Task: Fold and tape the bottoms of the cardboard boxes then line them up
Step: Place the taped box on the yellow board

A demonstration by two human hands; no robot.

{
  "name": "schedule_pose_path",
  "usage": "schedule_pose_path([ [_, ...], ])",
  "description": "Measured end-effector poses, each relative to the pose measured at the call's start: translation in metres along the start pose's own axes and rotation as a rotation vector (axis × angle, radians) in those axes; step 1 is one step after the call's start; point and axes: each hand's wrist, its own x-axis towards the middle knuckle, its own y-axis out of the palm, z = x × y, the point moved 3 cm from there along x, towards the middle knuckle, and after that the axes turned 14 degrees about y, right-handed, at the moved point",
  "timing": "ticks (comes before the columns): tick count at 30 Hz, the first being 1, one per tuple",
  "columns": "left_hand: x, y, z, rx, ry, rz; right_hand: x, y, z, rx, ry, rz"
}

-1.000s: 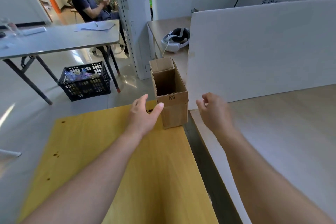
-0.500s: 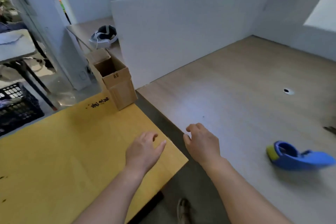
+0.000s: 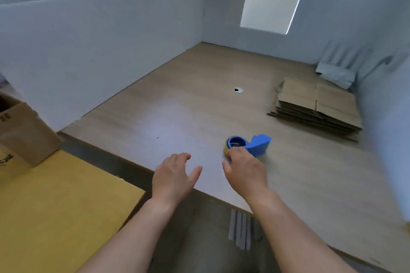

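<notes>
A stack of flattened cardboard boxes [image 3: 317, 106] lies at the far right of the pale wooden desk [image 3: 177, 106]. An upright open cardboard box [image 3: 24, 133] marked K6 stands at the left edge, on the yellow table [image 3: 55, 206]. A blue tape dispenser [image 3: 255, 143] lies on the desk in front of me. My right hand [image 3: 244, 173] hovers just before the dispenser with loosely curled fingers that hide its near end; I cannot tell whether they touch it. My left hand [image 3: 175, 175] is spread over the desk's near edge and holds nothing.
White foam boards [image 3: 99, 51] wall the desk at the left and back. A small cable hole [image 3: 238, 90] sits mid-desk. A gap runs between the yellow table and the desk. White folded material [image 3: 335, 73] lies behind the flat boxes.
My view has swung right, away from the upright box and onto the desk. Both hands left the box and moved right; my right hand has come up to the tape dispenser.
</notes>
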Motion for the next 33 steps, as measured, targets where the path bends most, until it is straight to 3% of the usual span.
schedule_pose_path([
  [15,0.152,0.147,-0.244,-0.033,0.285,0.198,0.093,-0.064,-0.287,0.099,0.361,-0.108],
  [21,0.191,0.177,-0.273,-0.007,0.3,0.312,0.132,-0.069,-0.35,0.118,0.432,-0.099],
  [33,0.314,0.221,-0.28,0.011,0.305,0.334,0.235,-0.059,-0.389,0.097,0.517,-0.053],
])
